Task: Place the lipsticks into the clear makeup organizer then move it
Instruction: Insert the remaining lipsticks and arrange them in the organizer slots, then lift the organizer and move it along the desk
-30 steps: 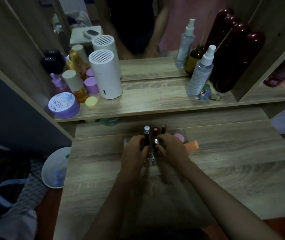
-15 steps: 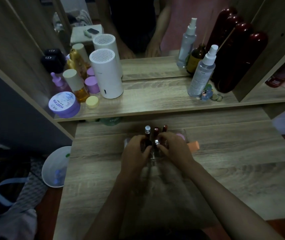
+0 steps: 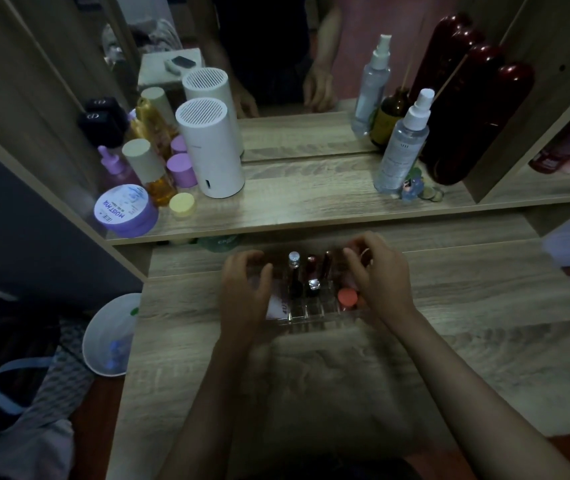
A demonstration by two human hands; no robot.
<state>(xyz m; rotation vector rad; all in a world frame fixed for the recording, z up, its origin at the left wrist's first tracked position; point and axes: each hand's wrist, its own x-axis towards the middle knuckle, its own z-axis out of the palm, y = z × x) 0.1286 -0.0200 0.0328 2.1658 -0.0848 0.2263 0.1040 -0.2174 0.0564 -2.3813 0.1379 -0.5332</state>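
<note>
Clear makeup organizer (image 3: 314, 315) sitting on the wooden desk (image 3: 484, 323) just below the shelf edge, lipsticks (image 3: 311, 275) standing upright inside. Left hand (image 3: 242, 299) and right hand (image 3: 380, 282) at either end of it, fingers spread and curled, can't tell if actually gripping yet

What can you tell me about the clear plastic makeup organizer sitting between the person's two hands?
The clear plastic makeup organizer is a low, see-through tray split into small square cells. It rests flat on the wooden desk, below the shelf. Several lipsticks stand upright in it, and a coral-capped tube sits at its right end. The left hand and right hand curl around its ends; firm contact is unclear.
</note>
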